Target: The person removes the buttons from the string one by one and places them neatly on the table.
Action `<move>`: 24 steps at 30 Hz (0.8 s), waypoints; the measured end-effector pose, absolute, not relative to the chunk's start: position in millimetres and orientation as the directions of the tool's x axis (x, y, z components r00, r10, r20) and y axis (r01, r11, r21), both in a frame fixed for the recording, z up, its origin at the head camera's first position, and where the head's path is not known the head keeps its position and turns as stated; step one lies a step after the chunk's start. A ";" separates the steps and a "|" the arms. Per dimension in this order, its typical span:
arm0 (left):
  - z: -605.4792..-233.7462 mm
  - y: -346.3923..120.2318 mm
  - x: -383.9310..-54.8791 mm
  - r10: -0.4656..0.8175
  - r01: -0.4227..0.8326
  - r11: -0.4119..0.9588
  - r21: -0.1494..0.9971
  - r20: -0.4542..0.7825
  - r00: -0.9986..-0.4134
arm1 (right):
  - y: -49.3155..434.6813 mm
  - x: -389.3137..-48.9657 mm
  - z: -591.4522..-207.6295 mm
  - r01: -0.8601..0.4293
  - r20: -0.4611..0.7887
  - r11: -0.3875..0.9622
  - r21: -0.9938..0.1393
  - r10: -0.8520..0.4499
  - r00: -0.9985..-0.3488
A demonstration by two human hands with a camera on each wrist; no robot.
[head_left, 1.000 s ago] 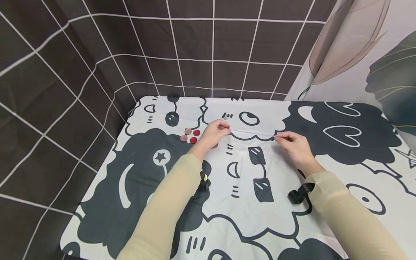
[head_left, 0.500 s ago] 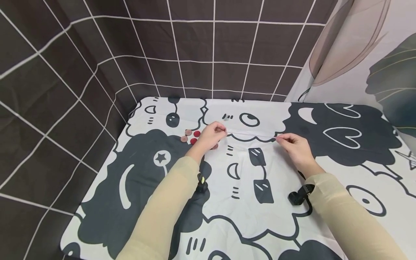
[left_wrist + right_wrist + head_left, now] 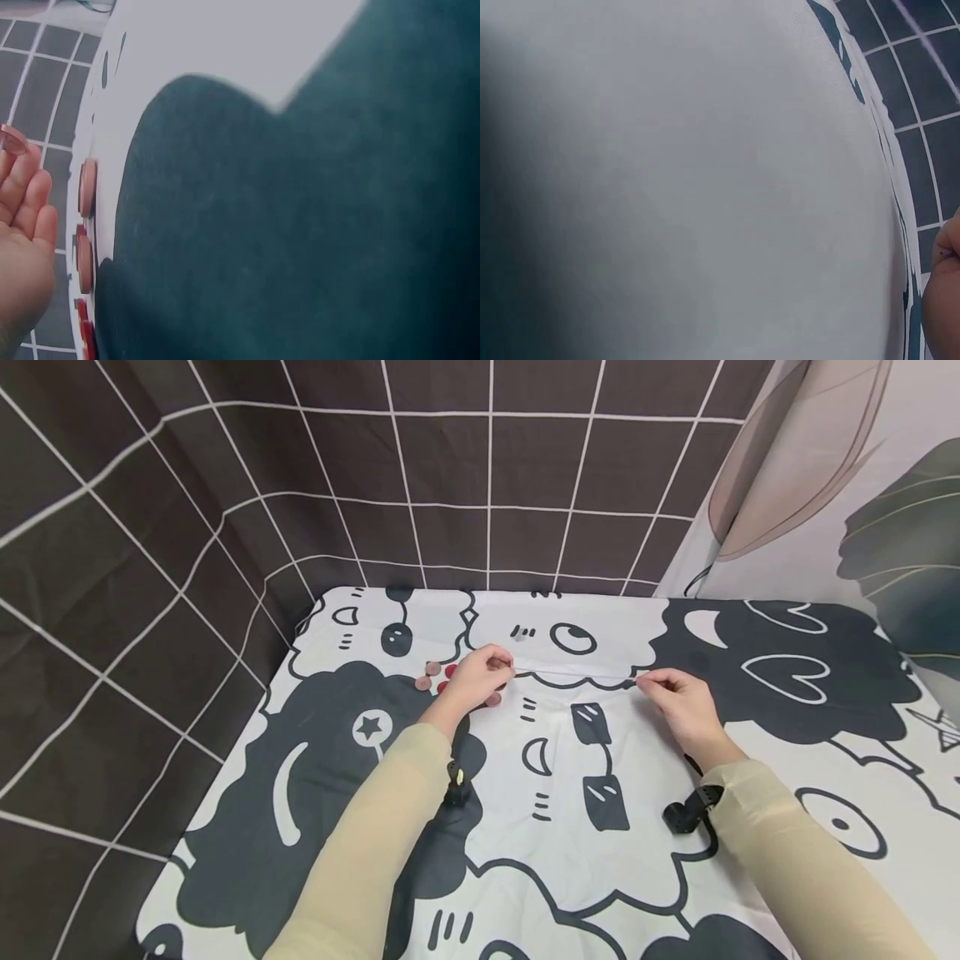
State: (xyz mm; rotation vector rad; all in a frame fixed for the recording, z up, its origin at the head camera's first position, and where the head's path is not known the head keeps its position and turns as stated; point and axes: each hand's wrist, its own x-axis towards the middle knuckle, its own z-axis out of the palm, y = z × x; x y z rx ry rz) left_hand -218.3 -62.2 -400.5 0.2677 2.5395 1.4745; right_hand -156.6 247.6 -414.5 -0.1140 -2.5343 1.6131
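Observation:
My left hand (image 3: 480, 677) pinches a pinkish-brown button (image 3: 13, 140) at its fingertips, seen at the left edge of the left wrist view. A thin pale cord (image 3: 930, 52) runs from there, stretched nearly straight across to my right hand (image 3: 681, 706). Thumb and fingers of the right hand grip the cord's other end, only partly visible at the edge of the right wrist view. Beneath and beside the left hand lie loose buttons, some pinkish-brown (image 3: 423, 682) and some red (image 3: 450, 670). The left forearm and hand hide part of this group.
A white and dark grey cartoon-print cloth (image 3: 570, 868) covers the table. Behind and to the left hangs a dark curtain (image 3: 442, 460) with a white grid. A leaf-print curtain (image 3: 810, 543) hangs at the back right. Each wrist wears a small black camera (image 3: 682, 816).
The left hand has shifted left and slightly nearer, so a longer stretch of cord shows between the hands. The right hand stays nearly in place.

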 end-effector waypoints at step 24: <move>-402.7 -89.8 -220.7 0.217 0.038 0.458 0.888 -0.071 -0.974 | 247.6 -157.1 -416.8 0.010 0.057 0.436 -0.900 0.139 -0.989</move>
